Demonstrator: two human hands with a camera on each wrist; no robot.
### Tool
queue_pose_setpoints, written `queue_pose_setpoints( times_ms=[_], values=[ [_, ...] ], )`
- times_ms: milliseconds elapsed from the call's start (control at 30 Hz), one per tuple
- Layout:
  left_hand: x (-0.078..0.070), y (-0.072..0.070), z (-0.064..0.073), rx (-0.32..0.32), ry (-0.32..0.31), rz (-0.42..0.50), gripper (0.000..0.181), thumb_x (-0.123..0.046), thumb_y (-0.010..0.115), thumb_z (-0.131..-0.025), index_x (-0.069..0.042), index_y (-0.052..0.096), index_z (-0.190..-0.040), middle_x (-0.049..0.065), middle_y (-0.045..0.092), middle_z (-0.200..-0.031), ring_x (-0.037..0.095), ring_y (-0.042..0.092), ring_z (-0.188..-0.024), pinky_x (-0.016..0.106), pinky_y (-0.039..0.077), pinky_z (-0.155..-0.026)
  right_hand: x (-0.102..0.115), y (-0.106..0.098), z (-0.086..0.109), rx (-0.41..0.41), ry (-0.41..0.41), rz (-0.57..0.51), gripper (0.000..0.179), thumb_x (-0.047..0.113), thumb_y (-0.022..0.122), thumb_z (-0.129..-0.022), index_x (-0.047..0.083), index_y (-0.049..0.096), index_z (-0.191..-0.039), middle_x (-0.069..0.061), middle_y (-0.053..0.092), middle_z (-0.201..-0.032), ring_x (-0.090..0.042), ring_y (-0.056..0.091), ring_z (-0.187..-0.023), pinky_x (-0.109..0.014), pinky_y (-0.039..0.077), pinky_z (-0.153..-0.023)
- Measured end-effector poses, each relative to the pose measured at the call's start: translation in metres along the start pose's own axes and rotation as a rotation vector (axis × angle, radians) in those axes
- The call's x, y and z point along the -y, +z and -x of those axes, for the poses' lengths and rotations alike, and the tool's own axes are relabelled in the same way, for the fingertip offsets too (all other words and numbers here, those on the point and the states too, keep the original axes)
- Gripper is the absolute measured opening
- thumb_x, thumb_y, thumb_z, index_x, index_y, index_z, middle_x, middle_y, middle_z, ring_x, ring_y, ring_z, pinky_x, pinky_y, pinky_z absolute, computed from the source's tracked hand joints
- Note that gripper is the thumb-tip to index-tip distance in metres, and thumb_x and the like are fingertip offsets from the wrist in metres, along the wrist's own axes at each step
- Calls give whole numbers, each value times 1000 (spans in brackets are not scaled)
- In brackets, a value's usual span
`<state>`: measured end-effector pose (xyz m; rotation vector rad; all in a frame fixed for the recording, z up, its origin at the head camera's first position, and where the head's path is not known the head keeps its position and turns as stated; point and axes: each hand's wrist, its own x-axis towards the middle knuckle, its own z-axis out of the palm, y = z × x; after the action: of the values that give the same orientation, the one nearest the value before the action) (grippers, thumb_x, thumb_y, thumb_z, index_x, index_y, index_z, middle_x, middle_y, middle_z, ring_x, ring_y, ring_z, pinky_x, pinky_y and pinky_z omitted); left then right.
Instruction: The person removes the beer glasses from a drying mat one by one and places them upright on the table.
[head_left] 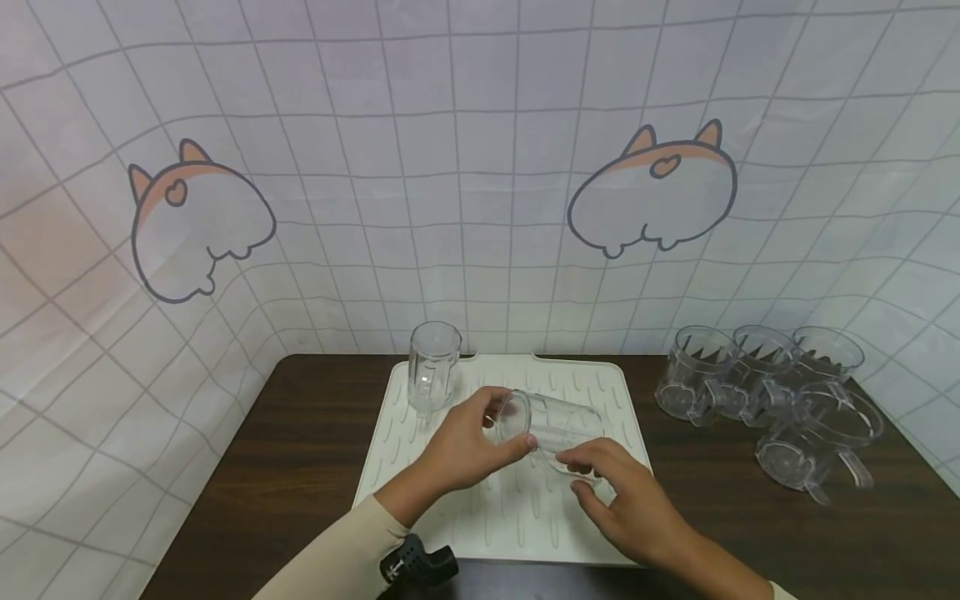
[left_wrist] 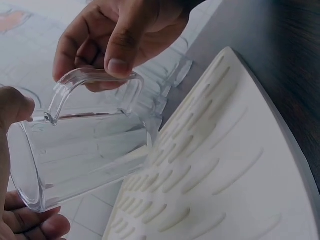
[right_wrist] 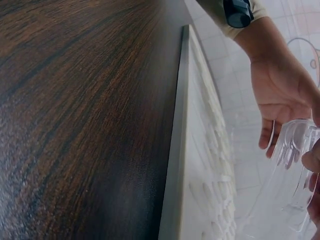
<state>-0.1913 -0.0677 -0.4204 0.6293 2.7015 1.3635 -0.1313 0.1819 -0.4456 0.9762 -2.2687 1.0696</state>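
Note:
A clear glass mug [head_left: 562, 423] is held on its side above a white ridged drying mat [head_left: 487, 525]. My left hand [head_left: 468, 442] grips one round end of it, thumb on the near side and fingers round the far side. At the mug's handle [left_wrist: 95, 75], seen best in the left wrist view, is my right hand [head_left: 626, 500]; its thumb and curled fingers pinch the handle. The mug's glass wall [left_wrist: 95, 155] looks bare inside. Part of the mug [right_wrist: 295, 175] also shows between both hands in the right wrist view.
Another glass mug [head_left: 433, 367] stands on the mat's back left corner. Several more glass mugs [head_left: 757, 383] are grouped on the dark wooden table [head_left: 247, 492] at the right, with handles pointing toward the front. A white grid-patterned curtain [head_left: 487, 208] hangs close behind the table.

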Motion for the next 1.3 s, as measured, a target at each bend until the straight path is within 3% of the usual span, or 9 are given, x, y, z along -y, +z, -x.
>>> queue_pose_setpoints(
  times_ms=[200, 400, 633, 967, 1300],
  values=[
    [4, -2, 0, -17, 10, 21, 73, -50, 78, -86, -9, 53, -141, 4, 63, -124, 20, 60, -105, 41, 51, -88, -1, -2, -2, -86, 32, 66, 57, -7, 82, -75, 9, 65, -127, 0, 63, -115, -17, 57, -103, -21, 43, -92],
    [7, -5, 1, -12, 13, 44, 70, -44, 77, -87, -8, 52, -142, 5, 61, -123, 20, 59, -103, 40, 51, -86, 0, -4, -3, -177, 112, 136, 59, 0, 89, -71, 6, 65, -124, -3, 62, -117, -16, 54, -103, -23, 44, -83],
    [11, -6, 3, 23, 36, 83, 65, -35, 76, -87, -8, 52, -141, 0, 63, -113, 21, 59, -99, 38, 52, -82, 3, -5, -4, -266, 251, 131, 60, 7, 92, -71, 4, 62, -123, -1, 60, -103, -10, 50, -81, -23, 43, -70],
    [16, -5, 6, 54, 55, 121, 65, -32, 75, -84, -7, 51, -139, 2, 62, -116, 22, 58, -98, 37, 51, -78, 6, -4, -2, -244, 436, 98, 53, 18, 91, -77, 7, 62, -120, 2, 61, -98, -12, 54, -75, -26, 48, -64],
    [19, -6, 8, 85, 73, 103, 67, -28, 77, -81, -9, 49, -139, 2, 56, -126, 22, 56, -101, 35, 53, -76, 5, -4, -2, -218, 458, 110, 42, 21, 91, -78, 14, 66, -110, 4, 61, -94, -10, 55, -72, -27, 50, -64]
  ],
)
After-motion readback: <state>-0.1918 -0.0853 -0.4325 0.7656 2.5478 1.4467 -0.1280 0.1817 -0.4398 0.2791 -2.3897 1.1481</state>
